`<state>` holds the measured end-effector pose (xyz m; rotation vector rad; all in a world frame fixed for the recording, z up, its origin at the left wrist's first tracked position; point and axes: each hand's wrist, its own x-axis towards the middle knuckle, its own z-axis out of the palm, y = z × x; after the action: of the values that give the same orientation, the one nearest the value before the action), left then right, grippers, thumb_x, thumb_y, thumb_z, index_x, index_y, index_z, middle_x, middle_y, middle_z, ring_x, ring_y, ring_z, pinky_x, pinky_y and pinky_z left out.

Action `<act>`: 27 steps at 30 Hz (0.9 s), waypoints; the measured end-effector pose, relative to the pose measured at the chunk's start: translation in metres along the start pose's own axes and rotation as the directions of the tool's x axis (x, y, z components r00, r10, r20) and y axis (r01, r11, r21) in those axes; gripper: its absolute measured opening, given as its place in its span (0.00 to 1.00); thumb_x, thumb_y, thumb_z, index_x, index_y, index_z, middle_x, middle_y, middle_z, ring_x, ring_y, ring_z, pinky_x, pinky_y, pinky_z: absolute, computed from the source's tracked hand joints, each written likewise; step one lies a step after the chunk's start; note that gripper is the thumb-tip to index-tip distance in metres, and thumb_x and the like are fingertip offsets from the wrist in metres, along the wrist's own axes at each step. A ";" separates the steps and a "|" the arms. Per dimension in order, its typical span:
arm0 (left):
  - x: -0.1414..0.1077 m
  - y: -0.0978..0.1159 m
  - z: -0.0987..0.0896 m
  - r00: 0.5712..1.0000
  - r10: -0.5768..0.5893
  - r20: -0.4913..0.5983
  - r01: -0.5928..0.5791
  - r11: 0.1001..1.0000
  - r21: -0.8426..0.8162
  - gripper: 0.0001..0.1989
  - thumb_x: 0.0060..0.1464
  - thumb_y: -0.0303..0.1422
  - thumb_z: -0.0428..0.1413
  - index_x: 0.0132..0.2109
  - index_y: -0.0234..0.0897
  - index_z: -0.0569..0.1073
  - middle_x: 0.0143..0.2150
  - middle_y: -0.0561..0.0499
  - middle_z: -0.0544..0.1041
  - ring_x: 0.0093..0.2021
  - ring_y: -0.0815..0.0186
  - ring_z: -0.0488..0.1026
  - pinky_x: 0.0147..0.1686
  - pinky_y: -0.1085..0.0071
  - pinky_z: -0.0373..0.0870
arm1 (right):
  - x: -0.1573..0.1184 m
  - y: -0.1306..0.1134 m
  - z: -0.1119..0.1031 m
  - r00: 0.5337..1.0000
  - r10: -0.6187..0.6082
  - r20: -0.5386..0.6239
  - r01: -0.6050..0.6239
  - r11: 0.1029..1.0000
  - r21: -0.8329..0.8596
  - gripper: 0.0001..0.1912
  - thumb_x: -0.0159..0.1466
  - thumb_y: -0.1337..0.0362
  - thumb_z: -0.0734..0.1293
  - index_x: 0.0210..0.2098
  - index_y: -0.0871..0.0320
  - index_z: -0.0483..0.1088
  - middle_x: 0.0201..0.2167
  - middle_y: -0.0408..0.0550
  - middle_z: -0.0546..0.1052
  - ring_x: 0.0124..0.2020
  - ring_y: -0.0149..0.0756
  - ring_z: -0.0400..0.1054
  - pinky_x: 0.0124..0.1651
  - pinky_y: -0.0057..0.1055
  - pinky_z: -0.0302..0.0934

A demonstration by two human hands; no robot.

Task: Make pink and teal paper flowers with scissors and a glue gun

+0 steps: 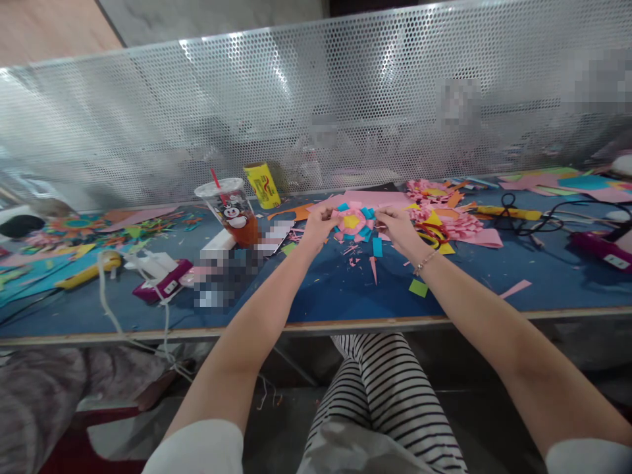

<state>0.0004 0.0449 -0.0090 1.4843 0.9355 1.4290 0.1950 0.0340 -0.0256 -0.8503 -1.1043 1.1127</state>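
Observation:
A paper flower [352, 222] with pink and blue petals and a yellow centre is held up just over the blue table. My left hand [320, 224] pinches its left edge, fingers closed. At its right edge my right hand [395, 225] is closed on a petal; the fingertips are small in view. Beneath the flower lie a blue paper strip [378, 247], a thin pink sliver [374, 270] and tiny pink scraps. Beside my right hand are red-handled scissors [434, 236] on yellow paper. A green paper square [418, 288] lies below my right wrist.
A plastic cup [230, 214] of brown drink with a red straw stands left, near a yellow packet [263, 185]. Purple power strips [162, 280] and yellow glue guns [513, 212] trail cords on both sides. Pink paper flowers [454, 220] lie right. A perforated metal screen [316, 99] backs the table.

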 end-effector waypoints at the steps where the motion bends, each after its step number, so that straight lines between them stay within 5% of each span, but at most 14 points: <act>1: 0.000 0.000 0.000 1.000 0.006 0.002 -0.006 1.000 0.008 0.16 0.35 0.31 0.62 0.36 0.33 0.72 0.31 0.52 0.75 0.31 0.68 0.71 0.32 0.71 0.69 | 0.000 0.000 0.000 1.000 -0.002 -0.001 0.002 1.000 -0.004 0.12 0.44 0.59 0.72 0.24 0.58 0.68 0.18 0.39 0.68 0.21 0.25 0.61 0.27 0.26 0.57; 27: 0.001 0.003 -0.003 0.961 0.199 0.193 -0.223 0.968 0.112 0.15 0.39 0.35 0.63 0.37 0.37 0.76 0.26 0.53 0.73 0.27 0.69 0.69 0.30 0.71 0.67 | 0.000 -0.005 -0.002 0.998 -0.021 -0.059 0.018 0.998 -0.053 0.12 0.44 0.56 0.70 0.21 0.58 0.67 0.17 0.38 0.65 0.21 0.26 0.58 0.27 0.26 0.55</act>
<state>-0.0025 0.0450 -0.0063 1.8267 0.7898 1.3746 0.1978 0.0325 -0.0213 -0.9065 -1.0941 1.0398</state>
